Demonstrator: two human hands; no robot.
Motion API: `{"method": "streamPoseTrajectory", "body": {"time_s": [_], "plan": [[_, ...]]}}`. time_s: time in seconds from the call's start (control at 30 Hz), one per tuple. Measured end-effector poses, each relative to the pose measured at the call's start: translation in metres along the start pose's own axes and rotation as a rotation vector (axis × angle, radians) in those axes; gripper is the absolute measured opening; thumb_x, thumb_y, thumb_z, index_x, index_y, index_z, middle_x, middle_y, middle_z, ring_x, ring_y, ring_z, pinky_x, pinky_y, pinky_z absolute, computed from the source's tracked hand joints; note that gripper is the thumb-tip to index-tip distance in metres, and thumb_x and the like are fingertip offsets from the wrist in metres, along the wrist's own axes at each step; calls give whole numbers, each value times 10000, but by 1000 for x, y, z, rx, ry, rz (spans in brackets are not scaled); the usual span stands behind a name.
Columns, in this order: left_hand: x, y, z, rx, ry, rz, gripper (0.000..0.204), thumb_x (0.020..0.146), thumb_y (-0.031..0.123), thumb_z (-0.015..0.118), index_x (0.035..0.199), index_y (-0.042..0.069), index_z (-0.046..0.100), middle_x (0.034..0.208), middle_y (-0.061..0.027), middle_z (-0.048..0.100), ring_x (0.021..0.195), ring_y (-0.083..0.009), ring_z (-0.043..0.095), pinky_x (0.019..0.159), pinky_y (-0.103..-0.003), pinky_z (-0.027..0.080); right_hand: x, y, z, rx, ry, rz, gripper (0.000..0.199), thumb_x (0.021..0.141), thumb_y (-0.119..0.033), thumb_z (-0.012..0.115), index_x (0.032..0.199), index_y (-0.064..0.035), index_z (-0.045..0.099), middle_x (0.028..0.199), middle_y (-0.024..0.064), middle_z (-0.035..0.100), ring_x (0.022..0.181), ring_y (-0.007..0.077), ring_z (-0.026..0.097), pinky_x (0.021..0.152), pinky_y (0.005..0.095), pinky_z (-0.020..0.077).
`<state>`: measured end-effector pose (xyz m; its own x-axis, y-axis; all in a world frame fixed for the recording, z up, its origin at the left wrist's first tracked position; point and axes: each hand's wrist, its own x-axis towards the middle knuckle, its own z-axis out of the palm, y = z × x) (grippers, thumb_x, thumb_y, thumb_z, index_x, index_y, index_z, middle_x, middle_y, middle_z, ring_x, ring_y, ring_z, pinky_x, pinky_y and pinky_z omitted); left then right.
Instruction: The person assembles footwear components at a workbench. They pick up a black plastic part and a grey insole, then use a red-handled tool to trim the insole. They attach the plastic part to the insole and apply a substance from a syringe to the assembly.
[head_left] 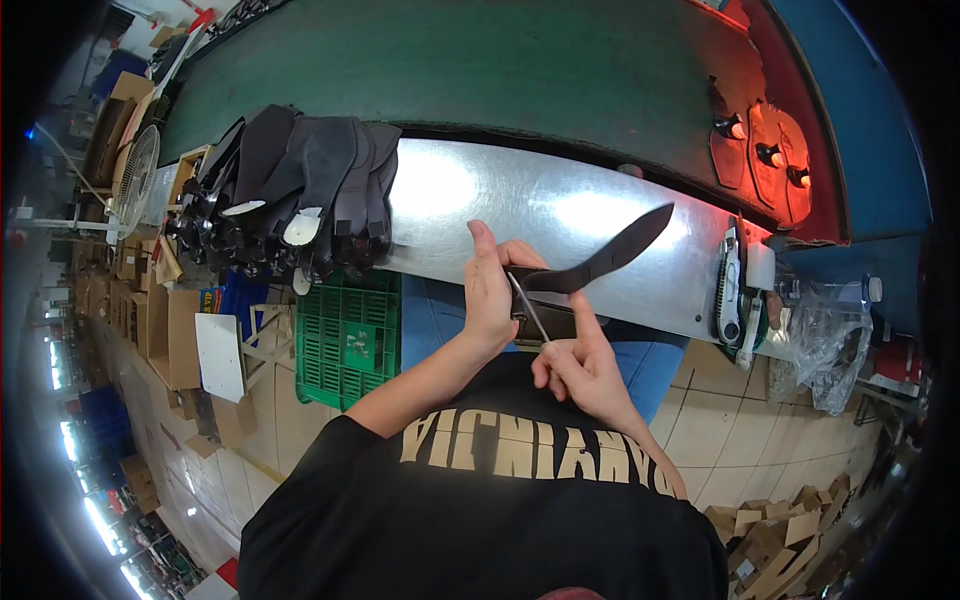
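Observation:
Above my lap, at the near edge of the metal worktop [450,200], my left hand [488,290] is closed around the heel end of a dark, curved shoe sole [618,250]. Its thumb points up, and the sole's toe end rises to the far right. In my right hand [582,368], the thumb and lower fingers pinch a thin metal rod-like tool [531,308]. The tool slants up to the sole's heel end; its tip is hard to make out. My right index finger stretches up to the underside of the sole.
Dark soles [310,165] lie heaped at the left. Beyond the worktop runs a green conveyor belt [450,70], with several heeled soles [778,150] under red light at its right. A utility knife [729,285] and a plastic bag [835,345] lie right; a green crate [345,335] stands left.

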<state>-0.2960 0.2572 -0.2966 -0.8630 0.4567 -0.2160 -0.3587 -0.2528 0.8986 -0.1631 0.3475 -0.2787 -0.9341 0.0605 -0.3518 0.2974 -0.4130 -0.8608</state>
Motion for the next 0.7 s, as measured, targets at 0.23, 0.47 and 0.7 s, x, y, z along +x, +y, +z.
{"method": "streamPoseTrajectory", "body": {"time_s": [0.23, 0.47, 0.7], "plan": [[-6, 2, -2, 181, -59, 120, 825, 968, 619, 157, 581, 11, 559, 582, -60, 570, 560, -116, 510, 574, -245, 409, 5, 6, 3, 236, -23, 30, 568, 974, -151, 481, 1477, -104, 222, 620, 32, 489, 458, 67, 398, 433, 184, 327], [-6, -5, -2, -93, -50, -45, 756, 964, 611, 234, 522, 43, 468, 561, -64, 475, 501, -148, 427, 505, -278, 348, 8, 4, -29, 692, 127, -61, 219, 995, -263, 462, 1015, -57, 532, 633, 44, 479, 445, 79, 385, 419, 213, 314], [1, 3, -8, -224, -125, -278, 671, 965, 593, 296, 640, 59, 538, 644, -61, 542, 604, -137, 486, 528, -253, 368, 2, -11, -68, 496, 363, -288, 139, 951, -207, 556, 962, -70, 575, 691, 13, 551, 419, 53, 394, 395, 195, 289]]}}
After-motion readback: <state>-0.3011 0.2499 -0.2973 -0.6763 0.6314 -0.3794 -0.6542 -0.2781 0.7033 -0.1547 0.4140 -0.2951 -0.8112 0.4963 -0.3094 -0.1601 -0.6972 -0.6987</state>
